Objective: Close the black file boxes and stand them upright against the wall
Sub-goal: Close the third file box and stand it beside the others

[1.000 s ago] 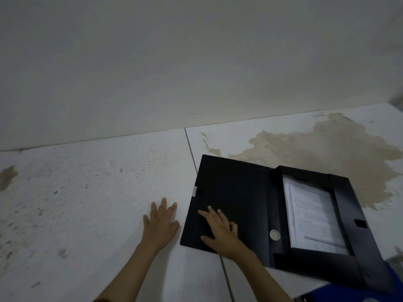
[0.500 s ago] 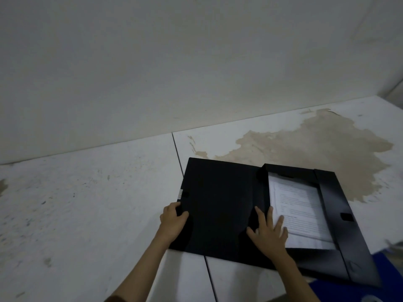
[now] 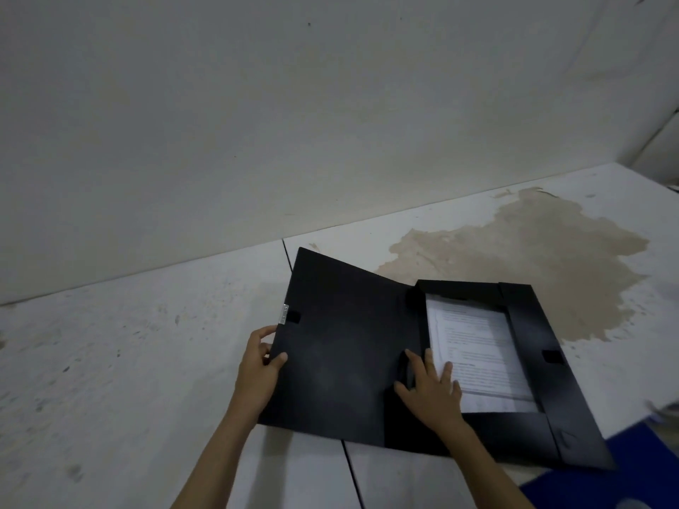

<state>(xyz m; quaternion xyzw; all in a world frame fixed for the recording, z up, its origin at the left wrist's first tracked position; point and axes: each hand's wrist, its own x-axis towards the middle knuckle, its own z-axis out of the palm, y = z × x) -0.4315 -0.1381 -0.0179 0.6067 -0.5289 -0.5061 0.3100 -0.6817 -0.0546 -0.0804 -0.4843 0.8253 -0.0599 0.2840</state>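
Since a second ago your left hand (image 3: pixel 259 372) left the bare floor (image 3: pixel 121 361) and took the lid's (image 3: pixel 341 347) free edge; the lid, flat then, now tilts up off the floor. Left hand is closed on that edge, thumb on the inner face, fingers behind, below the small clasp tab (image 3: pixel 284 314). Your right hand (image 3: pixel 431 389) slid from the lid over to the fold beside the papers (image 3: pixel 477 358); it lies open and flat, fingertips on the sheets, gripping nothing, likely to keep the stack down and the tray from shifting while the lid swings. The box (image 3: pixel 521 427) lies open on the floor, near the wall (image 3: pixel 294 123) but not touching it, partly over a brown stain (image 3: pixel 543 266). Right flap with its slot (image 3: pixel 551 356) is still laid out flat. Step in hand: folding the lid over; closing is just begun, standing up not yet. Pull the right hand clear before the lid lands. Something blue (image 3: pixel 588 483) at bottom right, can't tell what.
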